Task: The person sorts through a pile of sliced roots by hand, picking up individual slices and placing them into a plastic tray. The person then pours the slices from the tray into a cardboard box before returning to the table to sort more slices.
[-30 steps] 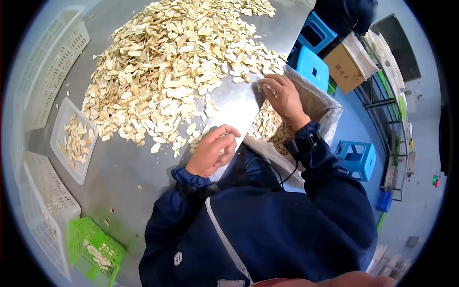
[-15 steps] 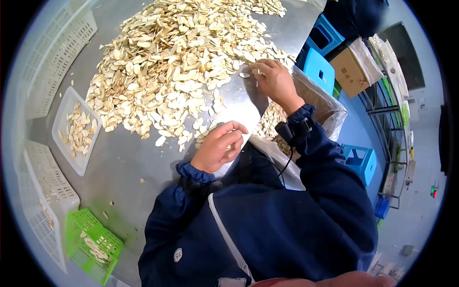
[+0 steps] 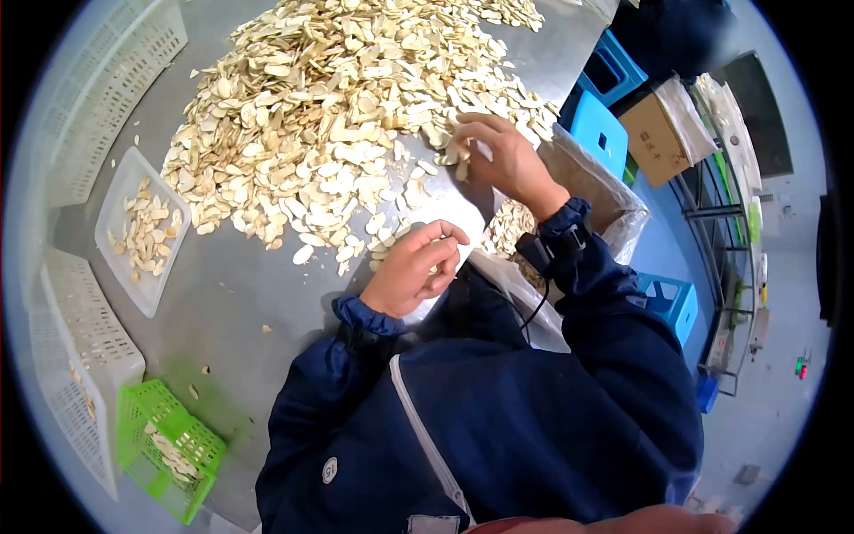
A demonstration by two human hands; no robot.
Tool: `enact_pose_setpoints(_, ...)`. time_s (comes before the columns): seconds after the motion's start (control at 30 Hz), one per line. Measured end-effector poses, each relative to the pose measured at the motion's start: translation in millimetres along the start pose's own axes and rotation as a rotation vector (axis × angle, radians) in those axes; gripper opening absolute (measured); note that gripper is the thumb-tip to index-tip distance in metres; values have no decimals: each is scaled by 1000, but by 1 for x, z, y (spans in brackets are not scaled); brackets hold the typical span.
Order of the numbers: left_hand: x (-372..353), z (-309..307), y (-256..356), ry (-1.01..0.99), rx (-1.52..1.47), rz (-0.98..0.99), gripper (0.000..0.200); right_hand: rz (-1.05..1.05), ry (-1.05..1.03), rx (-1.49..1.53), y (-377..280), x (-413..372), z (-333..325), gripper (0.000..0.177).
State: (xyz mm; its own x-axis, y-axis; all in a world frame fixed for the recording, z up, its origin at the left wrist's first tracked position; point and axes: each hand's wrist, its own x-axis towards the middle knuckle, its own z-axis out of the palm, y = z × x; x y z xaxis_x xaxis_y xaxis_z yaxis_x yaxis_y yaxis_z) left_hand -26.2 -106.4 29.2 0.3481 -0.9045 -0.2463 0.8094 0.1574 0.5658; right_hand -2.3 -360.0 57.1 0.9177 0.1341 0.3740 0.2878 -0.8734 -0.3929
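A large heap of pale, flat slices (image 3: 329,116) covers the metal table (image 3: 258,307). At the right edge of the heap is my right hand (image 3: 509,158), its fingers curled down over a few slices; whether it grips one is hard to see. My left hand (image 3: 416,267) hovers near the table's front edge, fingers bent inward, close to some loose slices; anything inside them is hidden. Beneath my right wrist, a lined box (image 3: 594,182) holds more slices. A white tray (image 3: 176,233) with some slices lies left of the heap.
White perforated baskets (image 3: 116,343) line the left side, with a green basket (image 3: 200,442) holding slices at the lower left. On the right are blue stools (image 3: 598,132), a cardboard box (image 3: 656,133) and a metal rack (image 3: 712,209). A dark-clothed person (image 3: 667,31) is at the top right.
My right hand has moved slightly down and left, with several slices now gathered under its fingers. My left hand has hardly moved. The view has shifted slightly.
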Motion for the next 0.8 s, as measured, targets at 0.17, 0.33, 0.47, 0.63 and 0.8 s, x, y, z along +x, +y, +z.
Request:
enact_pose_setpoints(0.17,1,-3,-3,-5,-29,-4,16,308,-109,47,-15,-4,-12,29)
enact_pose_setpoints(0.33,0,-2,-3,6,-23,-2,16,120,-8,-70,-24,-4,3,32)
enact_pose_setpoints(0.47,1,-2,-2,4,-25,-1,16,329,-1,175,-23,-3,-1,31)
enact_pose_setpoints(0.63,1,-1,-2,-1,-30,0,16,258,58,29,-2,-9,-7,32)
enact_pose_setpoints(0.8,1,-2,-3,8,-30,-4,16,189,-6,-55,-16,2,3,29)
